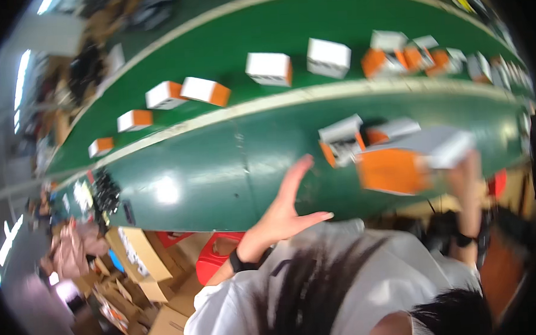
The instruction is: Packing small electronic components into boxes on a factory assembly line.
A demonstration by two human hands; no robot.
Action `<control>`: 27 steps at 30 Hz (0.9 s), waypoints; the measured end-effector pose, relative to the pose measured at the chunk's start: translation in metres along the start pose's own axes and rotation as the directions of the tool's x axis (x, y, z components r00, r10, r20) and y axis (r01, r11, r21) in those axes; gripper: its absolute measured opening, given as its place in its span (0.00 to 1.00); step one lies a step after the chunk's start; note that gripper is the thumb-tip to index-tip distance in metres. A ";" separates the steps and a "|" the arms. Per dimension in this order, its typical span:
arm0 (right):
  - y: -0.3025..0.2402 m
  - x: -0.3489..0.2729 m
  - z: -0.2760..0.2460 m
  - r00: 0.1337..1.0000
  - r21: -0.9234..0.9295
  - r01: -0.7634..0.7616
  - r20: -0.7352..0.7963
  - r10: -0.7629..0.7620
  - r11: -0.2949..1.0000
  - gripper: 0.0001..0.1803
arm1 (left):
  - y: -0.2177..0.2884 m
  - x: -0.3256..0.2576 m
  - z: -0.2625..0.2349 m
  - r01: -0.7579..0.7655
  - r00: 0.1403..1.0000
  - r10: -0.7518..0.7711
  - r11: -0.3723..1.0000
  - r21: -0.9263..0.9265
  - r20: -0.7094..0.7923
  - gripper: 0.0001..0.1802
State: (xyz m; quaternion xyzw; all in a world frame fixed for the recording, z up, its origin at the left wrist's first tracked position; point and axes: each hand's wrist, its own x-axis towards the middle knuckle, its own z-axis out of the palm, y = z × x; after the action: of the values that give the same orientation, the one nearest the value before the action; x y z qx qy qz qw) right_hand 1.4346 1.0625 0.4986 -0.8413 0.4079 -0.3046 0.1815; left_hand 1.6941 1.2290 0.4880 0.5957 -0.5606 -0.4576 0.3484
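Over the near green worktop (pixel 208 189), my left hand (pixel 285 209) is stretched out with thumb and fingers spread, holding nothing. To the right, my right hand (pixel 467 172) is blurred and grips the right end of an orange and white carton (pixel 392 170). This carton is tilted, its white flap standing out beside the hand; my fingertips are hidden or smeared. Just beyond it sits an open orange and white carton (pixel 341 145) with its white lid raised and dark and light contents inside. Another raised white flap (pixel 399 128) shows behind the held carton.
Beyond a pale rail (pixel 247 108), a green conveyor belt (pixel 214 61) carries several closed white and orange cartons (pixel 269 67) and, at right, open ones (pixel 386 58). A black pile (pixel 105 191) lies at the worktop's left end. Red stools (pixel 218 255) and cardboard boxes (pixel 167 327) stand below.
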 end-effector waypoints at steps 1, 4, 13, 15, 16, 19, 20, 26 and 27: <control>0.006 -0.058 -0.014 0.998 -0.054 0.028 0.062 -0.025 0.998 0.11 | -0.001 -0.013 -0.025 -0.054 0.996 0.058 0.996 -0.069 0.062 0.57; -0.141 -0.040 0.060 0.915 0.368 -0.378 0.289 0.283 0.849 0.08 | -0.037 -0.058 -0.048 0.027 0.996 -0.021 0.997 -0.066 0.082 0.61; -0.147 -0.140 0.218 0.825 0.377 -0.540 0.413 0.386 0.752 0.13 | -0.228 -0.115 -0.011 -0.059 0.994 0.044 0.988 -0.144 -0.101 0.43; -0.139 -0.151 0.221 0.905 0.358 -0.415 0.254 0.340 0.837 0.17 | -0.233 -0.102 -0.002 -0.032 0.999 0.020 0.941 -0.338 -0.039 0.46; -0.144 -0.153 0.218 0.821 0.356 -0.561 0.356 0.447 0.747 0.17 | -0.230 -0.101 0.000 -0.023 0.997 0.001 0.957 -0.289 -0.078 0.48; -0.154 -0.164 0.218 0.825 0.398 -0.560 0.348 0.445 0.727 0.18 | -0.221 -0.099 0.004 -0.132 0.953 0.108 0.989 -0.067 -0.283 0.50; -0.155 -0.166 0.219 0.909 0.441 -0.415 0.234 0.345 0.796 0.17 | -0.217 -0.103 -0.002 -0.151 0.943 0.154 0.988 0.034 -0.294 0.49; -0.149 -0.173 0.215 0.938 0.293 -0.287 0.278 0.206 0.912 0.16 | -0.212 -0.119 -0.008 -0.292 0.859 0.348 0.935 0.200 -0.375 0.43; -0.146 -0.177 0.219 0.938 0.293 -0.289 0.275 0.209 0.912 0.16 | -0.211 -0.120 -0.007 -0.289 0.856 0.345 0.937 0.197 -0.385 0.37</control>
State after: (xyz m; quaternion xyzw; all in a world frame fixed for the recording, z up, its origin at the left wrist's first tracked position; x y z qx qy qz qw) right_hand 1.5782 1.3037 0.3517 -0.7702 0.4313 -0.2397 0.4042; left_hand 1.7802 1.3744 0.3130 0.6001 -0.5935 -0.2191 0.4896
